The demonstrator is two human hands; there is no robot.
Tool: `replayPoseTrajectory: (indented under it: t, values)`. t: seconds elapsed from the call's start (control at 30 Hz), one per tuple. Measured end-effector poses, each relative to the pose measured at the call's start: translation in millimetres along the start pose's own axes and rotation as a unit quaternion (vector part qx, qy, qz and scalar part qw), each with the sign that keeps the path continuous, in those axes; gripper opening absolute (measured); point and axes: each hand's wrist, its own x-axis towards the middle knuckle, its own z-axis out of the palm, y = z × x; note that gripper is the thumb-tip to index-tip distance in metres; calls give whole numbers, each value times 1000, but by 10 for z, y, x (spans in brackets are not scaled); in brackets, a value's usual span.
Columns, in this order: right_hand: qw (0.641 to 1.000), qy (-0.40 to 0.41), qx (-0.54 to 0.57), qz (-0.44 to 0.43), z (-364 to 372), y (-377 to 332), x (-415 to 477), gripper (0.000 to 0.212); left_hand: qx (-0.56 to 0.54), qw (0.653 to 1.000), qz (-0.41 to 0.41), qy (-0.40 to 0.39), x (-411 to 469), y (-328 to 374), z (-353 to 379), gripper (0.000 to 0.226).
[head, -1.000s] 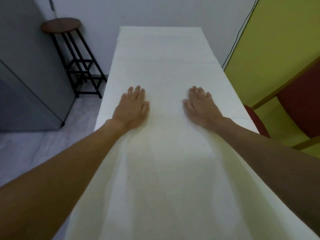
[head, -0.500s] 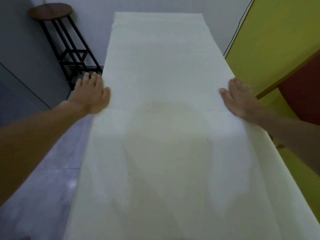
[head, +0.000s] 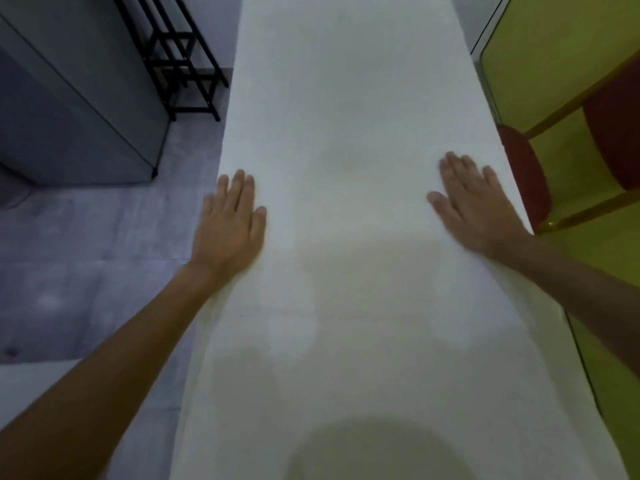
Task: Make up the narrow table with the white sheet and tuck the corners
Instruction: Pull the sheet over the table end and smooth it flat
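The white sheet (head: 349,140) covers the whole top of the narrow table, which runs away from me down the middle of the view. My left hand (head: 230,223) lies flat on the sheet at the table's left edge, fingers straight and together. At the right edge my right hand (head: 474,202) presses flat on the sheet, fingers straight and slightly spread. Both palms face down and neither holds any cloth. The table's corners are out of view.
A black metal stool frame (head: 180,60) stands on the floor left of the table, beside a grey cabinet (head: 69,109). A red chair seat (head: 526,178) with a yellow-green frame sits close against the right edge. Grey tiled floor (head: 86,254) lies to the left.
Both hands slid apart from the middle of the sheet to its left and right edges, then drew back toward me along those edges. The view has tilted down and moved nearer the table.
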Motion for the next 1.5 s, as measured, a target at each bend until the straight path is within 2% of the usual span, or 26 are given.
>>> replayPoseTrajectory:
  t: [0.1,0.17,0.2,0.27,0.33,0.37,0.43,0.5,0.63,0.77,0.87,0.9,1.0,1.07,1.13,1.2,1.37,1.43,1.5]
  values:
    - [989,5,29,147,-151,560,-489,71,-11,995,-104,-6,-421,-402,-178,67]
    - [983,25,26,182,-165,475,-760,72,-17,995,-95,7,-703,-329,-236,70]
    - [984,39,10,172,-143,320,-877,68,-28,997,-70,19,-816,-187,-244,69]
    - [992,79,-65,69,-57,-186,-1093,61,-35,999,14,18,-1031,259,-218,69]
    - [999,31,-8,-1,96,-814,-1353,63,-24,995,92,-14,-1243,759,-50,66]
    - [999,5,33,-22,192,-1077,-1461,64,-15,993,109,-37,-1351,973,65,64]
    - [998,-3,34,-57,316,-1372,-1593,65,20,991,119,-58,-1507,1225,243,62]
    - [999,-8,11,-51,309,-1242,-1599,68,37,990,122,-66,-1553,1200,276,64]
    - [999,-26,0,24,214,-407,-1727,74,47,991,108,-58,-1590,738,178,71]
    - [997,-27,1,75,81,110,-1906,74,31,998,30,-37,-1700,304,51,72]
    - [990,0,24,137,17,4,-1982,73,-22,997,-66,-30,-1805,255,-30,69]
    - [991,6,38,126,11,-163,-2040,71,-40,997,-59,-28,-1888,385,-35,67]
    - [999,-3,52,10,167,-1003,-2311,69,-58,993,86,-58,-2320,1065,145,61]
    - [998,-29,34,-33,315,-1428,-2510,69,-33,990,112,-78,-2572,1338,277,61]
    - [999,-39,16,-17,360,-1362,-2563,73,10,993,92,-76,-2616,1187,303,68]
    - [999,-36,2,19,330,-961,-2593,76,35,995,67,-71,-2628,799,240,75]
    - [986,-40,11,163,92,-43,-2788,81,25,997,-25,-72,-2650,136,-31,81]
    - [977,-35,29,208,12,-22,-2814,83,-3,994,-99,-53,-2642,167,-85,83]
    - [983,0,31,184,-9,-338,-2796,79,-43,993,-109,-15,-2605,439,-83,80]
